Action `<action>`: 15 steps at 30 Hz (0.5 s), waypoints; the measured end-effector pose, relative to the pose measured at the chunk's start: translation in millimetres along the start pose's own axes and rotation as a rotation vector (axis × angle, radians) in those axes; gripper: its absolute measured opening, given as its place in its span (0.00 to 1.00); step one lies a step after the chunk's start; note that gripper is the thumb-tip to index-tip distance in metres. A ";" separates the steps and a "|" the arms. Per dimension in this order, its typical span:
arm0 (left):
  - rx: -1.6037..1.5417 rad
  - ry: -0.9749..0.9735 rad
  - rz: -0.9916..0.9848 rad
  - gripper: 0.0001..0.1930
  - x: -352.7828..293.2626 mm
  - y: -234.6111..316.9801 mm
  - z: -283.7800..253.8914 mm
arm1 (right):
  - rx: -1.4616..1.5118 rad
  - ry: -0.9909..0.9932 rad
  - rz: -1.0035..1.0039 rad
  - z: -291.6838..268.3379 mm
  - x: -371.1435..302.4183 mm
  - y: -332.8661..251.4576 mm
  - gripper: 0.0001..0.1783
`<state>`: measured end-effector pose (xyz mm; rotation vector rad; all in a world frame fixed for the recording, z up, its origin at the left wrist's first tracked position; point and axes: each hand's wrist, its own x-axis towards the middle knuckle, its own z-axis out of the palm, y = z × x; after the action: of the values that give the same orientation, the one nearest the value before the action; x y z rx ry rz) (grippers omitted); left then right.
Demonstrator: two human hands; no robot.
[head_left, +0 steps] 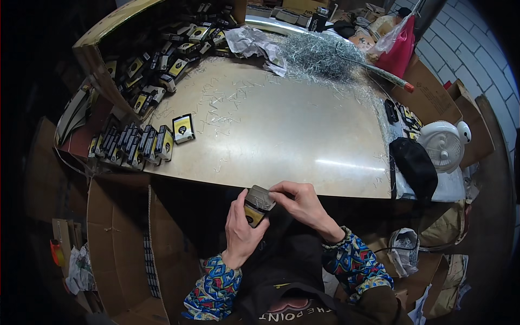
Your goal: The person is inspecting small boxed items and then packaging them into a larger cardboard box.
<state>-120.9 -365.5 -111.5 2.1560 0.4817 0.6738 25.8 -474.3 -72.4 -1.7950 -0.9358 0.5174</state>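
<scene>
Just off the table's near edge, my left hand point(242, 227) is wrapped round a small black-and-yellow box point(253, 215). Its upper end shows a grey insert or flap point(260, 196) with a few thin shiny lines on it. My right hand point(306, 205) has thumb and forefinger pinched at the right edge of that grey part; what they grip there is too small to make out. On the table point(281, 141), a similar box point(183, 128) in yellow, white and black lies by itself at the left, beside a row of standing boxes point(132, 142).
More small boxes heap up inside a cardboard carton point(103, 70) at the far left. A tangle of thin silver wire pieces point(325, 57) lies at the back, near crumpled paper point(254, 46). A white fan point(441, 146) and a black pouch point(414, 168) stand at the right.
</scene>
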 end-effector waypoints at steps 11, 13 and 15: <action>-0.002 0.065 0.054 0.39 -0.9 -2.0 6.1 | -0.258 -0.186 -0.460 9.6 -0.5 1.3 0.17; -0.034 0.079 0.032 0.39 -0.1 -0.3 2.9 | -0.186 -0.140 -0.421 7.9 -1.9 2.0 0.18; -0.052 0.096 0.025 0.39 -0.1 -3.3 2.1 | -0.115 -0.094 -0.380 8.3 -3.0 2.3 0.18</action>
<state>-120.0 -364.8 -115.3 2.0916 0.4832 0.7978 19.0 -472.3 -78.1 -1.6487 -1.3596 0.3126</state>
